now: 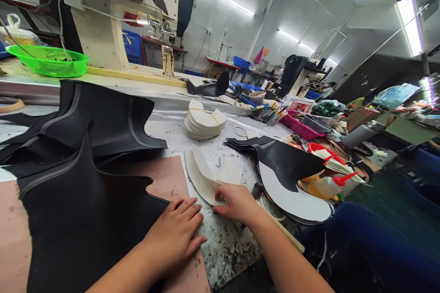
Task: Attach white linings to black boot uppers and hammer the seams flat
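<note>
My left hand (178,229) lies flat with fingers apart, palm down on the edge of a black leather piece (85,219) and the pinkish-tan sheet (170,174) under it. My right hand (237,201) pinches the near end of a thin white curved piece (199,165), which is bent up from another white piece below it. Farther back sits a stack of white curved pieces (205,121) tied with a yellow band. To the right of my right hand lies a pile of black leather pieces (285,158) with a white curved piece (292,192) on top.
A sewing machine (103,32) stands at the back left beside a bright green basket (48,62). On the right are a white squeeze bottle (328,187) with a red nozzle, a pink basket (302,126) and several tools. More stitched black leather (99,114) is piled at the left.
</note>
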Demonstrator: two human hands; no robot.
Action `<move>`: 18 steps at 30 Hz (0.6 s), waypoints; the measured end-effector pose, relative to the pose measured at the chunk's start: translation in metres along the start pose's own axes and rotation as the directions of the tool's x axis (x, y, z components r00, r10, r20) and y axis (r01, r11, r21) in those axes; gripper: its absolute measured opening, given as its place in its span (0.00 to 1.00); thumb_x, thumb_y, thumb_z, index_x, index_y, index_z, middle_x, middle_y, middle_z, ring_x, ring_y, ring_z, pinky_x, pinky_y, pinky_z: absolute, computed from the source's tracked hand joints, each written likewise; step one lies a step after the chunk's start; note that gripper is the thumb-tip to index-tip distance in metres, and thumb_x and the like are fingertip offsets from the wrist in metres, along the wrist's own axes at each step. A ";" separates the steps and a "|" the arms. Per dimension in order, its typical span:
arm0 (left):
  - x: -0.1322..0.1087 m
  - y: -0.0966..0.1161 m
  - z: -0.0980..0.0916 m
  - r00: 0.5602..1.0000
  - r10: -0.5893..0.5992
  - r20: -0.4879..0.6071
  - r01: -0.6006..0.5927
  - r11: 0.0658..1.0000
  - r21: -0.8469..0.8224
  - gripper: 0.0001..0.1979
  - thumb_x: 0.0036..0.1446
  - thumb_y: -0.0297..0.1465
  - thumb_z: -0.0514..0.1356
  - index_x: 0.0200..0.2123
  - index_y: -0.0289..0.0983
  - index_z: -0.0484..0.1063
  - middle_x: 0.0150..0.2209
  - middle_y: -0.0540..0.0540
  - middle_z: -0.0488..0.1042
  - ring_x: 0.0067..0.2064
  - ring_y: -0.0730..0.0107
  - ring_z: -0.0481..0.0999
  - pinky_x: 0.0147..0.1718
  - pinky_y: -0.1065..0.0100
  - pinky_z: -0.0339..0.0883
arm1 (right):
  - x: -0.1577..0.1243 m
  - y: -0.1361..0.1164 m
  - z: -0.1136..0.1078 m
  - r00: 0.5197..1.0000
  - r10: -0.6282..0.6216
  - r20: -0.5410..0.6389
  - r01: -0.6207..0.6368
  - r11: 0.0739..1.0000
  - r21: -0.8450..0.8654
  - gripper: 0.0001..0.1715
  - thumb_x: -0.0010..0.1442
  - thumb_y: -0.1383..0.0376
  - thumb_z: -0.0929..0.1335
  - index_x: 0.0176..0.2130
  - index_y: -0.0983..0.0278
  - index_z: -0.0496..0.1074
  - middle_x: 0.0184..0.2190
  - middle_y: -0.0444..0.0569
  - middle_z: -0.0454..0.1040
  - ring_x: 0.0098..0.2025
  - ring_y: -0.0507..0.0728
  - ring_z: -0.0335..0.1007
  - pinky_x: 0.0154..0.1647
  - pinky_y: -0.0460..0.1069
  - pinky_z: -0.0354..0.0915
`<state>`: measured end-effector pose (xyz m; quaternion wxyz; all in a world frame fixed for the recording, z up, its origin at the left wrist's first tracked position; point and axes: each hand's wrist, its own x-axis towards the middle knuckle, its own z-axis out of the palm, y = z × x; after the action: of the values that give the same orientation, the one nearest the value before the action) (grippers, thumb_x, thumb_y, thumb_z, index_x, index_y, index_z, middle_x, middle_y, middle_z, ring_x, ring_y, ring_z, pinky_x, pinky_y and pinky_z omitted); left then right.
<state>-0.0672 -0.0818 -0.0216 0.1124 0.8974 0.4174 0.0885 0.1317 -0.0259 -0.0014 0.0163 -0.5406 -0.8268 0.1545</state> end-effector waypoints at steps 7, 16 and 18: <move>0.000 0.000 0.002 1.000 0.003 0.004 -0.003 1.000 0.025 0.14 0.58 0.39 0.55 0.44 0.39 0.68 0.53 0.45 0.69 0.58 0.57 0.60 0.55 0.55 0.46 | 0.007 0.012 -0.004 1.000 0.017 0.015 -0.018 0.998 0.055 0.12 0.45 0.58 0.75 0.31 0.59 0.75 0.32 0.41 0.76 0.36 0.55 0.70 0.32 0.46 0.57; 0.000 -0.001 0.004 0.999 0.001 -0.034 -0.001 1.000 -0.011 0.13 0.57 0.39 0.55 0.43 0.40 0.68 0.52 0.44 0.69 0.58 0.56 0.61 0.55 0.54 0.47 | 0.005 0.005 -0.006 1.000 0.026 -0.003 -0.026 0.999 0.046 0.04 0.50 0.68 0.69 0.29 0.60 0.76 0.30 0.43 0.77 0.34 0.54 0.70 0.32 0.46 0.56; 0.000 -0.001 0.002 1.000 -0.004 -0.004 0.004 1.000 -0.019 0.14 0.57 0.39 0.55 0.43 0.39 0.69 0.53 0.44 0.69 0.58 0.55 0.61 0.55 0.54 0.47 | 0.005 0.003 -0.005 0.998 0.052 -0.020 -0.051 0.998 0.039 0.06 0.50 0.69 0.67 0.29 0.61 0.75 0.29 0.44 0.77 0.33 0.55 0.69 0.31 0.46 0.56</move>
<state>-0.0672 -0.0819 -0.0237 0.1204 0.8952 0.4186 0.0940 0.1330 -0.0188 0.0018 0.0312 -0.5627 -0.8094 0.1652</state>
